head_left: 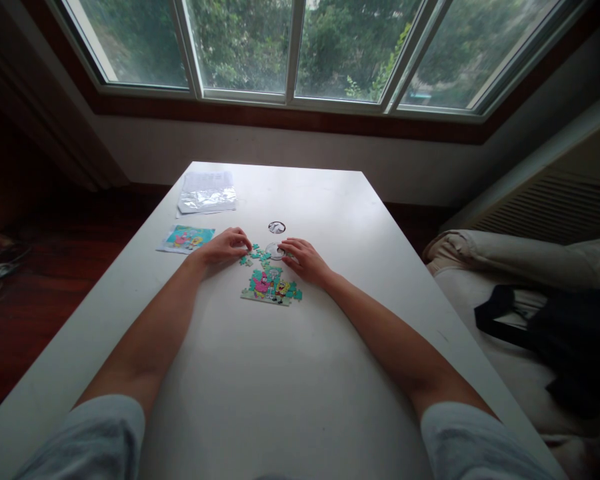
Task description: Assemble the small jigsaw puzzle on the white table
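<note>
A partly joined jigsaw puzzle (265,285) with pink and yellow cartoon figures lies mid-table, its straight edge toward me. Just beyond it is a small heap of loose teal puzzle pieces (260,255). My left hand (225,245) is at the heap's left side, fingers curled and tips pinched together at a puzzle piece. On the right, my right hand (306,259) rests palm down with its fingers stretched out. Its fingertips reach the edge of a round, clear-looking disc (274,251); whether they press on it is too small to tell.
A second round, shiny disc (277,227) lies farther back on the white table (280,387). To the left are a picture sheet (186,239) with the same figures and a clear plastic bag with papers (207,192). A sofa with dark clothing (570,333) stands right.
</note>
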`<state>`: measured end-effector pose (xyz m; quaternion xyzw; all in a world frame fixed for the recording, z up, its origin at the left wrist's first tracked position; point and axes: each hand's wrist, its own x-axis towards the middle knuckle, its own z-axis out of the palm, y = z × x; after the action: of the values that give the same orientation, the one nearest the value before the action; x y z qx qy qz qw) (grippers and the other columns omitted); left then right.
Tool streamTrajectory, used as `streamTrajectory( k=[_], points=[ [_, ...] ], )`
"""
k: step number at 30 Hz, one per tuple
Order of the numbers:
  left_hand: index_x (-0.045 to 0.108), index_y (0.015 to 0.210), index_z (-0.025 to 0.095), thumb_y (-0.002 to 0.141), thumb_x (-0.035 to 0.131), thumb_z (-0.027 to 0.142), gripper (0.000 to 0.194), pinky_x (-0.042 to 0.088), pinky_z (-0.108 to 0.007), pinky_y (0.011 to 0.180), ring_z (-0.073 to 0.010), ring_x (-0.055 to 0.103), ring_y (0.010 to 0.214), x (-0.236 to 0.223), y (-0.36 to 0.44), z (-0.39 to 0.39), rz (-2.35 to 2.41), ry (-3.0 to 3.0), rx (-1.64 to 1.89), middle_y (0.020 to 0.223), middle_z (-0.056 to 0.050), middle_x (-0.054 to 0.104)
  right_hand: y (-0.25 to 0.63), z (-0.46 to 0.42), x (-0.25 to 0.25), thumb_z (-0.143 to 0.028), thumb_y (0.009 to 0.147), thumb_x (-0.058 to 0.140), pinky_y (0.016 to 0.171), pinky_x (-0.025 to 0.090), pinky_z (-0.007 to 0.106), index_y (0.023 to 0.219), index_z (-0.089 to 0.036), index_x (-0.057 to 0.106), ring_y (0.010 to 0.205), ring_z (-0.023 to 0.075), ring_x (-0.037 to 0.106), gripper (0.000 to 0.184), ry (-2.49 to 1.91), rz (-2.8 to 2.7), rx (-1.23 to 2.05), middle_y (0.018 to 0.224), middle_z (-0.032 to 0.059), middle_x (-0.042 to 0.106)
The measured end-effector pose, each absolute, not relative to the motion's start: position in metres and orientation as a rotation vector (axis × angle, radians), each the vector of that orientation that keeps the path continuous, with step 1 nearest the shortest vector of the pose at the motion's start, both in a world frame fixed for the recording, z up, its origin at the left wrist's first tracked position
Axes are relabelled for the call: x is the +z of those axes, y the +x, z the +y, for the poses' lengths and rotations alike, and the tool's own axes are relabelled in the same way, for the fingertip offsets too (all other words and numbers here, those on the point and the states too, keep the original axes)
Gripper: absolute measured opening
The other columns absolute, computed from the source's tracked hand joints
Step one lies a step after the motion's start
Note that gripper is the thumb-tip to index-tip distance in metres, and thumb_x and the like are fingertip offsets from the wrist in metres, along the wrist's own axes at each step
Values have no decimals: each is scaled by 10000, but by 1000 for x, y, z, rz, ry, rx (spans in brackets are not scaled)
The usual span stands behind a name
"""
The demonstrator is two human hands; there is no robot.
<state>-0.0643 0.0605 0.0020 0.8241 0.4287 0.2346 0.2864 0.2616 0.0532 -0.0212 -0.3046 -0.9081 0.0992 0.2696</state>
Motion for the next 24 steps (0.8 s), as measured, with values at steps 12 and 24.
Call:
streamTrajectory(
  k=[12,24],
  points=[
    [776,926,233,815,705,424,233,521,-353,892,-217,569,968,-11,-66,66,1292,2253,737,1030,-67,595,262,52,-22,-428,1042,470,1135,409,518,1418,-261,582,1358,282,506,427,-840,-2450,267,1402,108,619],
    [738,884,207,828,687,433,238,508,-341,866,-216,565,964,-6,-64,66,1268,2287,691,1026,-73,597,261,53,-21,-410,1033,494,1143,402,515,1415,-267,584,1363,279,506,418,-844,-2448,285,1400,109,623]
  ],
)
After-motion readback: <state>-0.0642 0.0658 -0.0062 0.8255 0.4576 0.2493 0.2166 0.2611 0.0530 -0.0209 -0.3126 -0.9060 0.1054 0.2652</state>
